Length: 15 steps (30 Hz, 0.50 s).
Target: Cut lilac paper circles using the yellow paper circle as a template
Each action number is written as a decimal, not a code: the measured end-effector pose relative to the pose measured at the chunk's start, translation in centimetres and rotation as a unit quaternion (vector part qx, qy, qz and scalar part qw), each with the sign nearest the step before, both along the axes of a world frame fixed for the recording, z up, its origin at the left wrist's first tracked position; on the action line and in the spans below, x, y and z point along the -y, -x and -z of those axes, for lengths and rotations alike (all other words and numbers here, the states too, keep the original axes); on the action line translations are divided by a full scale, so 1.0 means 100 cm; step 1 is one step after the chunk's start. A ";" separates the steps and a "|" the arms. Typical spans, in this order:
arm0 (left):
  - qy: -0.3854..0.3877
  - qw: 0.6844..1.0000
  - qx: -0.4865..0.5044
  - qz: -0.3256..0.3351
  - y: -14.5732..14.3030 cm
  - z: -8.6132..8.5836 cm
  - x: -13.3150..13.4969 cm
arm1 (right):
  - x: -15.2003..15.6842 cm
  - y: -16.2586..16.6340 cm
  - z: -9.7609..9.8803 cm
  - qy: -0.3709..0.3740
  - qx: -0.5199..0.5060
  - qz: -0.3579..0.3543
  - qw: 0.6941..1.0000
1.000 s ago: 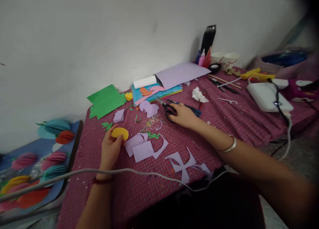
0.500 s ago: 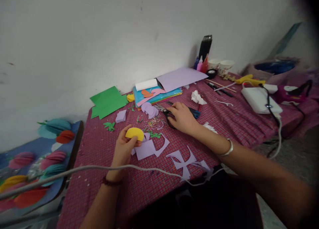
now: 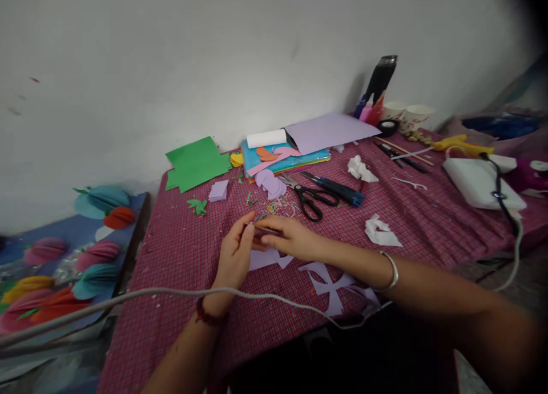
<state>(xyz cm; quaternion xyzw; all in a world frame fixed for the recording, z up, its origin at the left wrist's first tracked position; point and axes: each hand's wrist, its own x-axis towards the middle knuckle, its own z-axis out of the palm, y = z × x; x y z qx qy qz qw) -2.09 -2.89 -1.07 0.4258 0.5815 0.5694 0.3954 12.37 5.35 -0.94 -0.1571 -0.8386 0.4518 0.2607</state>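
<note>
My left hand (image 3: 235, 252) and my right hand (image 3: 293, 237) meet above the table, fingers closed around a thin paper piece (image 3: 266, 229). It shows nearly edge-on, dark with a yellowish rim, and is mostly hidden by fingers. Black-handled scissors (image 3: 314, 200) lie partly open just beyond my right hand. Beside them is a blue-and-black box cutter (image 3: 338, 189). Lilac paper circles (image 3: 270, 184) overlap near the scissor tips, with thin coloured trimmings (image 3: 280, 206) close by. Under my hands lies cut lilac paper (image 3: 263, 260).
Green sheets (image 3: 199, 164) and a lilac sheet (image 3: 329, 132) lie along the wall. Crumpled tissue (image 3: 381, 232), a yellow glue gun (image 3: 460, 145) and a white box (image 3: 482, 183) are at right. A white cable (image 3: 171, 292) crosses in front. Paper ornaments (image 3: 100, 202) sit on a blue board at left.
My right hand has left the scissors and come back to my left hand. The yellow paper piece in my left hand has turned from facing me to nearly edge-on. The view has shifted slightly.
</note>
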 end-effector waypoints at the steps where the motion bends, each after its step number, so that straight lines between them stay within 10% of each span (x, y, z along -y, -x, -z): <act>1: -0.001 1.000 0.001 -0.001 0.001 0.001 0.000 | 0.000 0.000 0.002 0.033 -0.006 -0.005 0.999; 15: -0.042 0.999 -0.031 -0.008 -0.001 0.007 -0.003 | -0.007 0.001 0.014 0.359 -0.068 -0.031 0.930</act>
